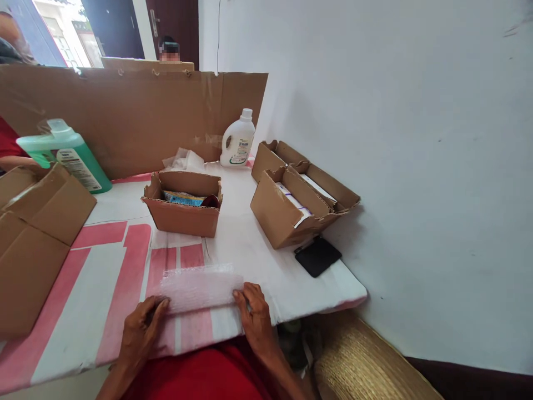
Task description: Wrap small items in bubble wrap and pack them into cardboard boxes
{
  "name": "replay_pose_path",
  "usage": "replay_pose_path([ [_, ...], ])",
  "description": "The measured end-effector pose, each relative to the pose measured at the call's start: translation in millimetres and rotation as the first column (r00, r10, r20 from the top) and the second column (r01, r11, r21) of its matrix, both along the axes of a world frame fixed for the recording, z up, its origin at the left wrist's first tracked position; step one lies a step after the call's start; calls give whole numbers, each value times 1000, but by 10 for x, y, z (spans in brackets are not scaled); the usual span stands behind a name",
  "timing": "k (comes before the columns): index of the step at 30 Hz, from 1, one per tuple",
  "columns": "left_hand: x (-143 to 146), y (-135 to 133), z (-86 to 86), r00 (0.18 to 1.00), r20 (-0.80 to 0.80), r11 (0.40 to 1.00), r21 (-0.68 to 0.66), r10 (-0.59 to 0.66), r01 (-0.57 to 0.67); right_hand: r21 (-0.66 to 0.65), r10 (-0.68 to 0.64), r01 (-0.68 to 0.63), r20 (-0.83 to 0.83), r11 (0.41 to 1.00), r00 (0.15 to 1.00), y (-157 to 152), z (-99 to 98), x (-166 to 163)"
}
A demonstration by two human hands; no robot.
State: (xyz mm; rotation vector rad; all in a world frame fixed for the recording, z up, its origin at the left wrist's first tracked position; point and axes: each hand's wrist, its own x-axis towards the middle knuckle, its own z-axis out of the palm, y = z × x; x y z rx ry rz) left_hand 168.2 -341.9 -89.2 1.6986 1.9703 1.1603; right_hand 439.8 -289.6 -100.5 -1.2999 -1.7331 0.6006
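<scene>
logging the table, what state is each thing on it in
Clear bubble wrap sheet: held by left hand and right hand
Small brown cardboard box: open, packet inside
Brown cardboard compartments by wall: open, white packs inside
White handled plastic jug: capped, upright
Green plastic bottle: capped
Translucent plastic wrap: crumpled
Black rectangular pad: flat
Left brown cardboard box: open

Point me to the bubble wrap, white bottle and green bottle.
Bubble wrap (202, 290): head view, middle of the sheet.
White bottle (240, 142): head view, middle of its body.
Green bottle (78, 164): head view, its label.
</scene>
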Motion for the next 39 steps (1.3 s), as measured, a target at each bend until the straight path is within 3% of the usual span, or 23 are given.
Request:
replay_pose_path([
  [5,102,28,-68,995,-67,997,34,72,-70,108,-92,87,46,990,995,-16,-147,-67],
  [10,157,58,-127,983,-136,991,77,121,-112,124,-147,134,104,983,984,36,-236,-113],
  [13,180,66,-112,973,-168,985,89,158,-145,144,-171,152,130,978,977,56,-228,-139],
  [16,260,59,-39,926,-292,961,205,240,-185,145,-180,161,129,976,975,67,-227,-148],
  [18,350,46,1,884,-437,957,286,165,-38,140,-175,156,135,978,975,81,-233,-132],
  [21,487,21,-33,749,-653,929,201,-108,309,133,-171,150,164,980,971,90,-197,-100],
  [24,549,7,-192,644,-747,928,104,-164,357,182,-210,182,146,966,967,24,-68,-150],
  [25,548,6,-257,639,-753,936,95,-156,340,225,-185,147,156,963,970,-14,-17,-199],
  [27,521,8,-372,645,-749,934,106,-151,342,296,-19,-59,256,953,967,-84,55,-329],
  [30,478,20,-446,653,-744,912,158,-142,379,250,240,-381,455,890,858,-81,27,-452],
  [32,476,29,-420,650,-745,918,140,-149,371,192,238,-384,520,903,821,7,-58,-382],
  [36,493,55,-306,684,-710,943,89,-166,321,170,106,-249,584,954,805,182,-106,-14],
  [39,457,90,-253,710,-680,934,104,-183,341,250,131,-356,625,901,770,152,26,71],
])
